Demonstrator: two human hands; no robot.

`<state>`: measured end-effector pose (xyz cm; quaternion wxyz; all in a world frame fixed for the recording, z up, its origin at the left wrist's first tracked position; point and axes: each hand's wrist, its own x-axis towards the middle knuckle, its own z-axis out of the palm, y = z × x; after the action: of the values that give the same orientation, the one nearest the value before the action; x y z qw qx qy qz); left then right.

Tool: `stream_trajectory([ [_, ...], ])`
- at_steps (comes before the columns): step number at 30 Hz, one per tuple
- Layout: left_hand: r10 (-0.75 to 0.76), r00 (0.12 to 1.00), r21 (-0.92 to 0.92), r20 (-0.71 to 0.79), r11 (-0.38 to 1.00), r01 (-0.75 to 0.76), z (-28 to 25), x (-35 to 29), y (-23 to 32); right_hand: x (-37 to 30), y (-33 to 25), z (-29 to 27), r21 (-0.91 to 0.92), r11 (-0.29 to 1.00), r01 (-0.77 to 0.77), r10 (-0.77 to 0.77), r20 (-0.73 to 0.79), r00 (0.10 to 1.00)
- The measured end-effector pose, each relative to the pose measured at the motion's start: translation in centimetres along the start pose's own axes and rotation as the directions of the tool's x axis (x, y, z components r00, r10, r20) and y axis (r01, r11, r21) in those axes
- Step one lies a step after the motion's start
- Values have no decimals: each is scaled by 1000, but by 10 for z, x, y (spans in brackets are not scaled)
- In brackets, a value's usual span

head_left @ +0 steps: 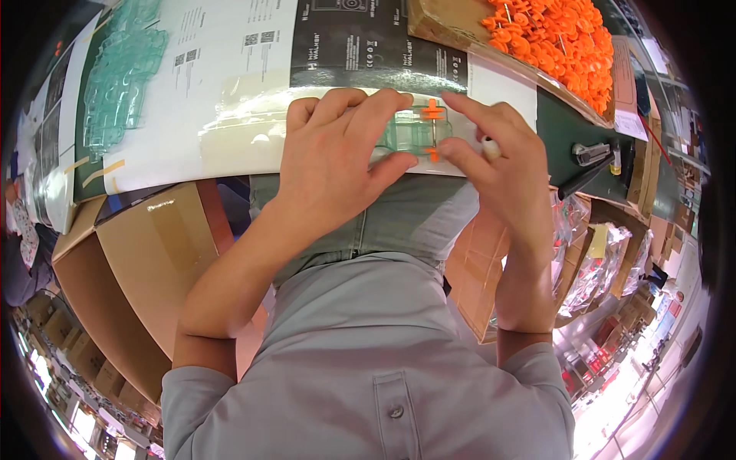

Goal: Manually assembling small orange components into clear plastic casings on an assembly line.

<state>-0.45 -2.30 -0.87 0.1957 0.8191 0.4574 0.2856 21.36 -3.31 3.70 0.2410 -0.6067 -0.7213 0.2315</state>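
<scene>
single head-worn fisheye view, looking steeply down, grey shirt close below at lower centre, left hand and right hand near at upper centre, straight edges bending toward the rim

stapler near right edge of worktop; large cardboard box below front left corner; plastic bags below front right corner.

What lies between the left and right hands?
In the head view, a clear green plastic part and an orange-ended rod lie between the left hand and right hand.
</scene>
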Motion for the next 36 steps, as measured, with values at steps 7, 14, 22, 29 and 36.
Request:
stream_trajectory([
  [7,34,998,10,-60,999,-34,1,0,0,-6,9,3,34,997,-69,68,38,997],
  [14,25,999,16,-35,1000,-25,1,-2,0,-6,3,12,39,998,-46,43,67,997],
  [22,19,999,80,30,997,-21,-11,7,17,-4,21,-2,874,486,-28,339,-159,927],
  [29,115,991,-138,-67,983,-123,4,21,16,21,-7,36,906,54,420,439,-400,805],
  [36,73,997,-183,6,981,-71,6,20,12,23,-11,52,896,134,424,524,-427,737],
])
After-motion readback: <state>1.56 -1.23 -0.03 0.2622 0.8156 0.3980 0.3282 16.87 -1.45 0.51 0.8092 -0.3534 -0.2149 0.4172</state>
